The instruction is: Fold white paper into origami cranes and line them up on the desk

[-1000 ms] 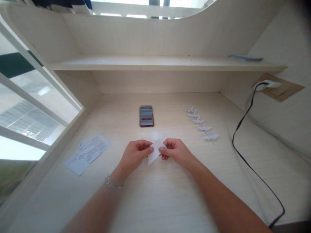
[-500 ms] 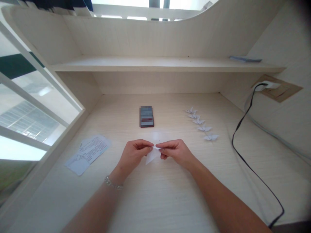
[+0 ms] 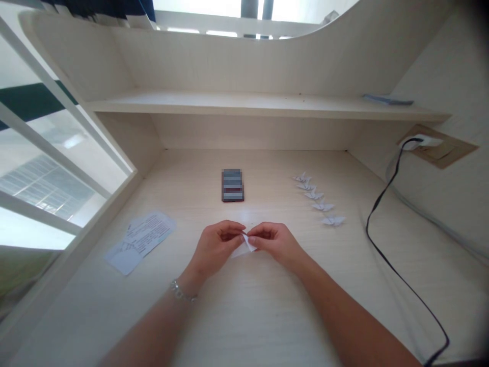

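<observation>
Between my two hands is a small piece of white folded paper (image 3: 244,247), its lower part showing below the fingertips. My left hand (image 3: 219,242) pinches it from the left, with a bracelet (image 3: 182,291) on that wrist. From the right, my right hand (image 3: 277,242) grips it with thumb and fingers, the tips of both hands nearly touching. The paper's upper part is covered by my fingers. To the right of my hands, several folded paper cranes (image 3: 323,207) stand in a slanting row on the desk.
A dark phone-like block (image 3: 233,185), blurred, lies beyond my hands. Printed papers (image 3: 151,234) are at the left. A black cable (image 3: 376,244) runs from a wall socket (image 3: 439,147) down the right side. Above is a shelf (image 3: 248,106) with a flat bluish item (image 3: 387,100).
My fingers have shifted their grip on the folded paper and come closer together. Its visible part looks shorter and wider now. The view has tilted slightly.
</observation>
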### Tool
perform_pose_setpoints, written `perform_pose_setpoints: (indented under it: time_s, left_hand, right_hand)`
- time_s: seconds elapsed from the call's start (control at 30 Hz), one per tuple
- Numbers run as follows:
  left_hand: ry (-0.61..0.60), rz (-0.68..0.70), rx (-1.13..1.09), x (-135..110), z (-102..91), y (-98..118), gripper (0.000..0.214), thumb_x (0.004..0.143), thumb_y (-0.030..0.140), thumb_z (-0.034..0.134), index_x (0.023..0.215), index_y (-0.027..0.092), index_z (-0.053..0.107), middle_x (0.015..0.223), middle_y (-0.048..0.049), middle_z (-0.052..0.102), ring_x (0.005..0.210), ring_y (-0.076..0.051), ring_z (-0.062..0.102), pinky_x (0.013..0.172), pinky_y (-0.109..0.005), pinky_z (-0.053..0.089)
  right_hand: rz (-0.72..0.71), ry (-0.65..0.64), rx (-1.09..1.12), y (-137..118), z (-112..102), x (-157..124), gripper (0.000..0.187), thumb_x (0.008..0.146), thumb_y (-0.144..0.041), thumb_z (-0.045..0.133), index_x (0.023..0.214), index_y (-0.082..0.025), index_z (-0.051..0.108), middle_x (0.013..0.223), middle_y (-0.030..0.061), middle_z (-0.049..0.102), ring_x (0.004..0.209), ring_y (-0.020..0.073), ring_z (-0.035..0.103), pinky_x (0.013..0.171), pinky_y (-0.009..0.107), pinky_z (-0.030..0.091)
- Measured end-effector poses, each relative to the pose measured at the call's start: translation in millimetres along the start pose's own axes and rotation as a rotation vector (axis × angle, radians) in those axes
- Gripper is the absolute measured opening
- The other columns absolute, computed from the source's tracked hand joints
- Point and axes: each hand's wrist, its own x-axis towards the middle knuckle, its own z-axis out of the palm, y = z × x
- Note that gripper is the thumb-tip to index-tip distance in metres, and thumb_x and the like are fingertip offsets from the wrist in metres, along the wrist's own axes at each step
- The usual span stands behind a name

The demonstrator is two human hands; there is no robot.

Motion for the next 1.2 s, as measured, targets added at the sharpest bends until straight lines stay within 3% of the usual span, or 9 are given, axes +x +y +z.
perform_pose_setpoints:
  time_s: [0.4, 0.57, 0.8, 1.2]
  left_hand:
    - [0.040, -0.055, -0.077, 3, 1.5, 5, 0.018, 0.071, 0.019, 0.060, 0.088, 0.014, 0.062, 0.078, -0.0039, 0.068, 0.067, -0.012, 0.062, 0.060, -0.020, 0.047]
    - [0.035, -0.045, -0.107, 2, 2.0, 1, 0.024, 0.067, 0.024, 0.067, 0.088, 0.014, 0.062, 0.079, -0.0051, 0.068, 0.073, -0.014, 0.063, 0.069, -0.024, 0.049]
    - [0.084, -0.091, -0.110, 3, 2.2, 2, 0.024, 0.065, 0.024, 0.069, 0.085, 0.014, 0.062, 0.072, -0.0040, 0.068, 0.066, -0.012, 0.062, 0.063, -0.021, 0.048]
    - [0.066, -0.075, -0.111, 1, 2.5, 3, 0.024, 0.065, 0.023, 0.069, 0.086, 0.014, 0.062, 0.073, -0.0046, 0.069, 0.068, -0.013, 0.063, 0.066, -0.023, 0.048]
  right_hand:
    - [-0.044, 0.101, -0.081, 0, 4, -1, 0.017, 0.065, -0.027, 0.067, 0.076, -0.014, 0.068, 0.066, 0.0025, 0.064, 0.059, 0.0122, 0.057, 0.057, 0.026, 0.047]
    - [-0.038, 0.105, -0.074, 0, 6, -2, 0.019, 0.065, -0.030, 0.067, 0.075, -0.014, 0.067, 0.066, 0.0021, 0.064, 0.059, 0.0125, 0.057, 0.056, 0.026, 0.049]
    - [-0.014, 0.096, -0.035, 1, 9, 0, 0.018, 0.064, -0.029, 0.068, 0.074, -0.015, 0.067, 0.066, 0.0015, 0.064, 0.059, 0.0122, 0.058, 0.055, 0.026, 0.050]
    - [0.051, 0.099, 0.018, -1, 11, 0, 0.021, 0.064, -0.034, 0.068, 0.072, -0.015, 0.064, 0.063, 0.0001, 0.061, 0.060, 0.0115, 0.056, 0.055, 0.026, 0.049]
